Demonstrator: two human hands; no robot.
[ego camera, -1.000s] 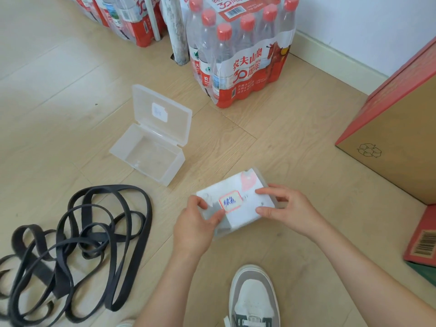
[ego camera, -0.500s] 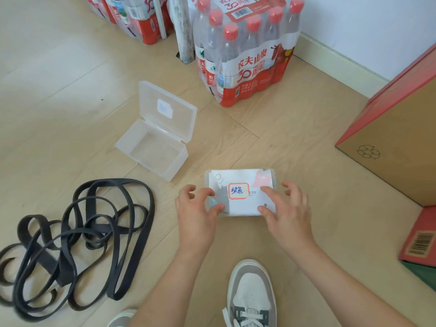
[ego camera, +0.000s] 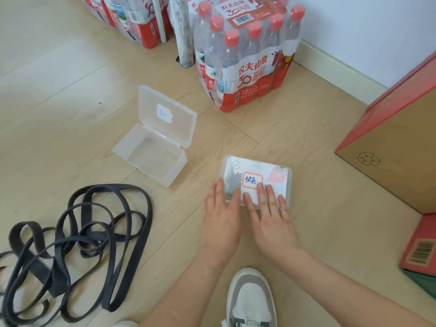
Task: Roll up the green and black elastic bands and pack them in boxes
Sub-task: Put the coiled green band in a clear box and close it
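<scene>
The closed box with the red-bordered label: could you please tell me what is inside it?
Nothing inside shows. The box is shut, white paper and the label cover its lid, and the left hand and right hand lie flat on its near part.

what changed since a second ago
The labelled box, held tilted by both hands, was set down flat. The left hand and right hand let go and now press it with straight fingers. The open box and black bands stayed put.
</scene>
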